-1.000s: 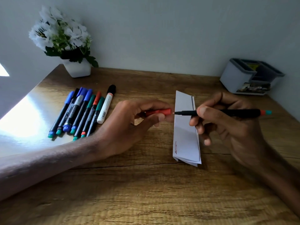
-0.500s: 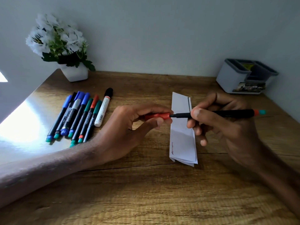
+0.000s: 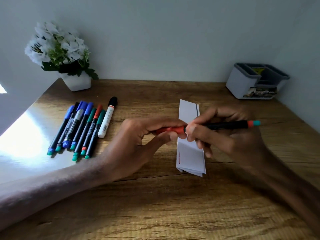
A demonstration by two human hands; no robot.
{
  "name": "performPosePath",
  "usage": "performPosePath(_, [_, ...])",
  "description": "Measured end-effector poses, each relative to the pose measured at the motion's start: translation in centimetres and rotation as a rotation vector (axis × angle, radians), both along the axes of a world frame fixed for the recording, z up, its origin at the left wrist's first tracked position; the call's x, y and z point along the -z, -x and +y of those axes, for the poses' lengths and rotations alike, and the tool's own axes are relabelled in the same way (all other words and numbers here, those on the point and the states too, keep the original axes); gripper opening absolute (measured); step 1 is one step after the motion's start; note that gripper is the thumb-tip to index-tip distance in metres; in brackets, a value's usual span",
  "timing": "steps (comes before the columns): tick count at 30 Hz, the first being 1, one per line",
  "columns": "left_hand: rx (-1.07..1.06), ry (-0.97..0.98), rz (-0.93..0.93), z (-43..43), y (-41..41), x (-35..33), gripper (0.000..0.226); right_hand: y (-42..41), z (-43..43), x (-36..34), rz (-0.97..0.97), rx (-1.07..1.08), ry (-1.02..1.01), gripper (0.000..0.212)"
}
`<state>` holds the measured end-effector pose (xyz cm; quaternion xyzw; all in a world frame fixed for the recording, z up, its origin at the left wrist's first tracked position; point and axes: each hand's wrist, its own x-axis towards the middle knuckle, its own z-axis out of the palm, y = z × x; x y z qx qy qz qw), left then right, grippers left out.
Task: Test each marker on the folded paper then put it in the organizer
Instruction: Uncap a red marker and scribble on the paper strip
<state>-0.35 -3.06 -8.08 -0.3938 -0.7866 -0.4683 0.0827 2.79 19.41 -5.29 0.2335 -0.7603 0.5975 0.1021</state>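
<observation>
Markers [image 3: 81, 129] lie bunched near the left edge of the surface [image 3: 155, 205]. Your left grip [image 3: 135, 144] pinches the red cap [image 3: 170, 130], your right grip [image 3: 230, 135] holds the black marker [image 3: 225, 125]; cap and barrel meet above the folded paper [image 3: 190, 153]. The organizer [image 3: 242, 84] stands in the far right corner.

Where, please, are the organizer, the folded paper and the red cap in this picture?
organizer [image 3: 241, 84]: head view, on its pale left wall.
folded paper [image 3: 190, 155]: head view, on its bare lower panel.
red cap [image 3: 173, 129]: head view, on its exposed middle.
</observation>
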Motion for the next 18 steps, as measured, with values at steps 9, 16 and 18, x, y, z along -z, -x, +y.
performPosePath(9, [0.251,-0.129,-0.276,1.7,0.1,-1.1,0.037,0.0,1.4,-0.1,-0.024,-0.046,0.009,0.012])
performPosePath(16, [0.102,-0.035,-0.206,4.5,2.6,-0.5,0.023,1.2,3.9,-0.3,-0.084,0.061,-0.035,0.022])
performPosePath(18, [-0.056,-0.01,-0.146,4.8,3.3,-0.1,0.017,1.7,4.7,-0.6,-0.078,0.16,0.027,0.025])
